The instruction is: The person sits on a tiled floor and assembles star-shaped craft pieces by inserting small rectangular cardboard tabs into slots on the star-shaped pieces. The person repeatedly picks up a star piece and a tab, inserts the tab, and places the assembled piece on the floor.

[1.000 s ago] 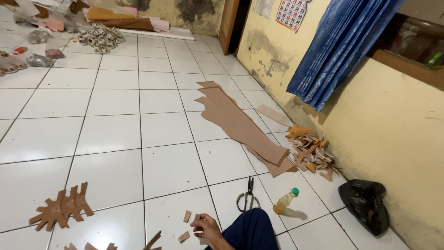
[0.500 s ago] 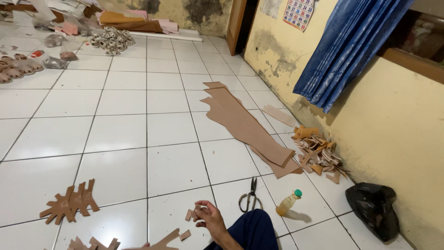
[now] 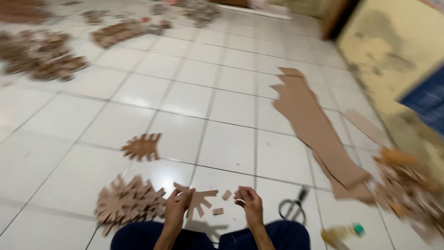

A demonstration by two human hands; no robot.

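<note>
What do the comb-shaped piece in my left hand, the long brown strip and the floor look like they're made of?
The comb-shaped piece held by the left hand looks like thin cardboard: flat, matte brown, cleanly cut prongs. The long brown strip seems to be the same matte sheet, lying flat with jagged cut edges. The floor looks like glazed ceramic tile: glossy white squares with dark grout lines and reflections.

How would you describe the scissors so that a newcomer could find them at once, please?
Start from the long brown cardboard strip on the white tile floor. Near its close end, beside the right hand, lie the scissors: dark looped handles, the only metal thing among cardboard pieces.
</note>
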